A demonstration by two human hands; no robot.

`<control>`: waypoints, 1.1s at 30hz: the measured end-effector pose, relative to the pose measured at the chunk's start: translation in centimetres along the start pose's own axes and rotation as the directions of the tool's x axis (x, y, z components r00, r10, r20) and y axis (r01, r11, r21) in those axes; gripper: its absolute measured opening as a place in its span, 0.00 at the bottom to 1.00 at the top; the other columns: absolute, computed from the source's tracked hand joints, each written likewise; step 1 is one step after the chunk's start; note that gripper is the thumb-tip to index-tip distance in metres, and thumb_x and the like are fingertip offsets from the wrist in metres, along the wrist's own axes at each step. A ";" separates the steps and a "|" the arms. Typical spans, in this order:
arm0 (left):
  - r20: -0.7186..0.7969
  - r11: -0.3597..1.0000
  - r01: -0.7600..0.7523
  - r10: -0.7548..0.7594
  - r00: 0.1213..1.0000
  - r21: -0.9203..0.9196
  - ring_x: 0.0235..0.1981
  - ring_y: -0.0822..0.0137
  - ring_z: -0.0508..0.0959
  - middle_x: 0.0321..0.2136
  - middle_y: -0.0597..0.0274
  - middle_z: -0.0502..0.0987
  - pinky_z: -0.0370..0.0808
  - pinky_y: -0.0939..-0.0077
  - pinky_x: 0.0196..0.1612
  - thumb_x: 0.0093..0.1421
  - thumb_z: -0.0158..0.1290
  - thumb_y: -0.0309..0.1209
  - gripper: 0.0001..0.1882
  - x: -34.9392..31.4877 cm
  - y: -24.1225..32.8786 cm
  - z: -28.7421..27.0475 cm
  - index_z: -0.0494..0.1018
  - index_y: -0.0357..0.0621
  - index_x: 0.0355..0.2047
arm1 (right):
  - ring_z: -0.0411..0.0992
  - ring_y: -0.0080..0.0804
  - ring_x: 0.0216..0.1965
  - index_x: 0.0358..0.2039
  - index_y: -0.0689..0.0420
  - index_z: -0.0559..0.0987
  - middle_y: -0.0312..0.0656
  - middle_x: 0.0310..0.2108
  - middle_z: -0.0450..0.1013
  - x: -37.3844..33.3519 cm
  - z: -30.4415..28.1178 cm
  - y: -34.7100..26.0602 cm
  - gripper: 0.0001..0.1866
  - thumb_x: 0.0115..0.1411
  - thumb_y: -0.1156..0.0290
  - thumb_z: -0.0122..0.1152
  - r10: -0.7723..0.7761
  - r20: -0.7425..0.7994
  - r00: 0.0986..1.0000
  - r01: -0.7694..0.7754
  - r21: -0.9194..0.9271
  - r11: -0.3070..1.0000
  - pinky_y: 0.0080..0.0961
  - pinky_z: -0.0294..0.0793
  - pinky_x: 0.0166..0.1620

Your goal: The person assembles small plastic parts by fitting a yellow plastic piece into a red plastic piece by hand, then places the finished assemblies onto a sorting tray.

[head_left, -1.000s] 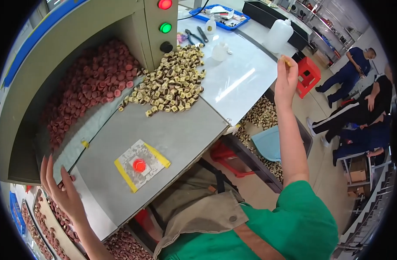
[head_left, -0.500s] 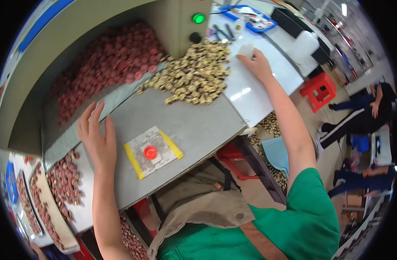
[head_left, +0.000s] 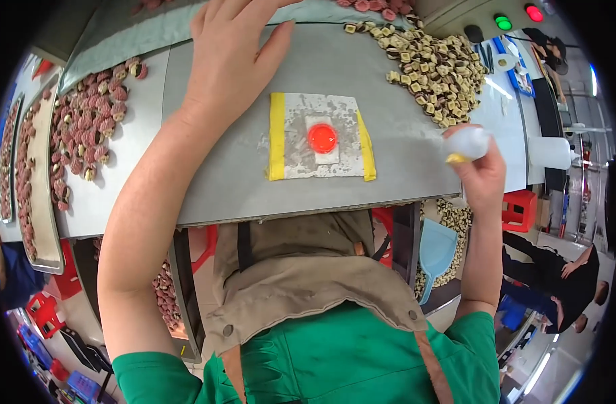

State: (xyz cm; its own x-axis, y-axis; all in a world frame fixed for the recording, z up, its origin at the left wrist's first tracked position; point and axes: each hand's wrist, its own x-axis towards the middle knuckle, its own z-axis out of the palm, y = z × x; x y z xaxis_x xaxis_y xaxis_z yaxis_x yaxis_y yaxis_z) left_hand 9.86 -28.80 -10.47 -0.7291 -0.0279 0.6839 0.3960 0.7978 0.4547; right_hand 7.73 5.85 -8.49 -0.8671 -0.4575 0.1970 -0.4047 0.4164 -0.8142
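My left hand is stretched toward the pale green cloth edge at the far side, thumb apart. Its fingertips run up to the picture's upper rim, and nothing shows in it. On the right, my right hand grips a small white plastic bottle, slightly blurred, tilted with its yellowish tip toward the lower left. Between the hands a round, bright red disc lies on a worn white square pad. Yellow tape strips hold the pad's left and right sides to the grey worktop.
Small yellow-and-brown parts are heaped at the far right. Reddish parts lie on the left, beside long trays. A larger white bottle stands at the right. Below the worktop is a blue dustpan among more parts.
My right hand has brought the small white bottle from the far right table nearer, tilting it. My left hand has moved forward toward the red heap. The view has turned and shifted.
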 end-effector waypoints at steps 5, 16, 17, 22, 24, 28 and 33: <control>0.010 1.000 0.013 -0.013 1.000 -0.005 0.47 0.54 0.69 0.42 0.55 0.72 0.61 0.61 0.53 0.52 0.52 0.23 0.18 -0.2 0.2 -0.9 0.72 0.44 0.45 | 0.71 0.31 0.37 0.39 0.60 0.76 0.40 0.34 0.73 1.4 3.5 -2.4 0.21 0.44 0.70 0.72 -0.147 0.298 0.943 0.225 -0.246 0.943 0.25 0.69 0.41; 0.008 1.000 0.021 -0.021 1.000 0.008 0.48 0.55 0.68 0.41 0.55 0.72 0.59 0.60 0.54 0.53 0.51 0.24 0.17 -0.5 -0.4 -1.0 0.72 0.44 0.45 | 0.69 0.42 0.31 0.34 0.60 0.77 0.43 0.28 0.71 3.4 5.8 -4.8 0.21 0.39 0.66 0.72 -0.203 0.454 0.867 0.415 -0.435 0.799 0.33 0.68 0.36; 0.013 1.000 0.026 -0.026 1.000 0.004 0.48 0.55 0.68 0.41 0.56 0.72 0.59 0.60 0.54 0.53 0.51 0.24 0.17 -0.6 -0.4 -1.0 0.71 0.44 0.45 | 0.69 0.42 0.31 0.34 0.60 0.77 0.43 0.28 0.71 3.3 5.8 -4.8 0.21 0.39 0.66 0.72 -0.202 0.464 0.862 0.424 -0.443 0.790 0.33 0.68 0.36; 0.021 0.999 0.033 -0.033 0.999 0.011 0.48 0.55 0.68 0.41 0.56 0.72 0.59 0.60 0.54 0.53 0.51 0.24 0.18 -0.9 -0.6 -1.2 0.71 0.44 0.46 | 0.69 0.43 0.32 0.34 0.60 0.77 0.43 0.28 0.71 3.6 6.0 -5.0 0.21 0.39 0.65 0.71 -0.220 0.497 0.839 0.467 -0.451 0.761 0.33 0.68 0.36; 0.029 0.999 0.045 -0.045 0.999 0.003 0.48 0.55 0.68 0.41 0.56 0.72 0.58 0.61 0.55 0.53 0.51 0.24 0.18 -0.8 -0.4 -1.2 0.71 0.44 0.46 | 0.69 0.43 0.32 0.34 0.59 0.77 0.44 0.28 0.71 3.5 5.9 -5.1 0.21 0.39 0.65 0.71 -0.209 0.487 0.848 0.454 -0.463 0.761 0.34 0.68 0.36; 0.021 0.999 0.033 -0.033 0.999 0.001 0.48 0.55 0.68 0.41 0.56 0.72 0.58 0.61 0.55 0.53 0.50 0.24 0.18 -0.5 -0.3 -1.0 0.71 0.44 0.46 | 0.69 0.43 0.32 0.34 0.59 0.77 0.43 0.28 0.71 3.5 5.7 -5.2 0.20 0.40 0.65 0.71 -0.208 0.488 0.848 0.454 -0.465 0.760 0.34 0.68 0.36; 0.002 1.000 0.021 -0.021 1.000 0.018 0.48 0.55 0.68 0.41 0.56 0.72 0.58 0.61 0.55 0.53 0.50 0.24 0.18 -0.9 -1.1 -1.1 0.71 0.43 0.46 | 0.69 0.42 0.32 0.34 0.60 0.77 0.43 0.28 0.71 3.7 6.2 -4.9 0.20 0.40 0.66 0.71 -0.222 0.485 0.846 0.459 -0.447 0.768 0.32 0.69 0.35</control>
State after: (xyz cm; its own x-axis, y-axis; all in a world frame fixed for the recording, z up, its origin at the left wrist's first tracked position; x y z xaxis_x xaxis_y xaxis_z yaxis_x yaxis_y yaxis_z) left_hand 10.68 -30.28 -10.96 -0.7380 -0.0435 0.6734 0.3706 0.8077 0.4584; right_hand 8.32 -2.76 -7.22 -0.5024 -0.8607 0.0826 -0.8383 0.4615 -0.2904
